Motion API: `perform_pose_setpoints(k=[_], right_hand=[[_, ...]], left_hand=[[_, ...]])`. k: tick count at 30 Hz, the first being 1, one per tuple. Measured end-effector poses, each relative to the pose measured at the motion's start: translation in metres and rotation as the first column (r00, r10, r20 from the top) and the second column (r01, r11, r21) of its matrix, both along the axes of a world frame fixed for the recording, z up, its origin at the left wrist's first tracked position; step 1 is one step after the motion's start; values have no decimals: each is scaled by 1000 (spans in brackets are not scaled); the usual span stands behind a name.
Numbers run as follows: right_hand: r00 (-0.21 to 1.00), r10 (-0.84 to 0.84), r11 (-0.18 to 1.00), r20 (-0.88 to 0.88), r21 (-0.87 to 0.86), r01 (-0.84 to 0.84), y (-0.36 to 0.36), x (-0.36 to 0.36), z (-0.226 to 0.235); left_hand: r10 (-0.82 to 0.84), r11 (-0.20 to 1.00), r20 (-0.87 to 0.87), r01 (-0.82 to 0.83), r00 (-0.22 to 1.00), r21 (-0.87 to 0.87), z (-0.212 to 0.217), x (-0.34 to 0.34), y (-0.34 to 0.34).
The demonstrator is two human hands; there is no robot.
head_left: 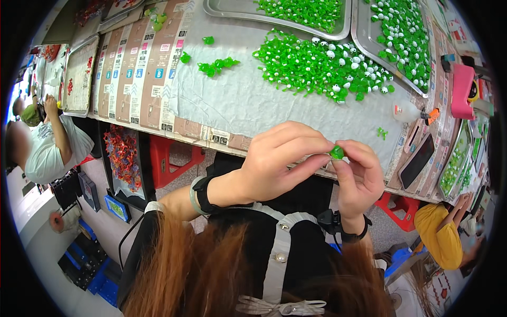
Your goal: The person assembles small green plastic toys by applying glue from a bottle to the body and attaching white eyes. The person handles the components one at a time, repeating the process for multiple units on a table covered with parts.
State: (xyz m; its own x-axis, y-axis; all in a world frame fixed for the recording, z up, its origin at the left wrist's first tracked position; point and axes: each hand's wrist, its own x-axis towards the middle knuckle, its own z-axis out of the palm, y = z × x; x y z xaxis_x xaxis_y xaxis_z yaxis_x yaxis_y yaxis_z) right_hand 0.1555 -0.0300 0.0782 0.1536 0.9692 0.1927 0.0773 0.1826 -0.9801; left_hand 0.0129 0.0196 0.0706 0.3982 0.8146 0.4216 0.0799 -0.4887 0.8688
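My left hand and my right hand meet at the table's near edge. Between their fingertips is a small shiny green plastic piece. The thumb and forefinger of each hand pinch it; its lower part is hidden by the fingers. Beyond my hands, a heap of green plastic pieces lies on a pale cloth. White ball-like parts are mixed in at the heap's right side. A few joined green pieces lie apart, to the left.
Two metal trays of green pieces stand at the back. On the right are a clear bottle, a dark phone and a pink holder. Red stools stand under the table. Other people sit left and right, one in a yellow top.
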Motion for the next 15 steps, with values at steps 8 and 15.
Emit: perform_pose_setpoints(k=[8, 15], right_hand=[[896, -92, 985, 435, 169, 20, 5, -1, 3], [836, -121, 973, 535, 232, -8, 6, -3, 3]], left_hand=[[58, 994, -21, -60, 998, -95, 4, 3, -3], [87, 992, -65, -92, 994, -84, 4, 5, -6]])
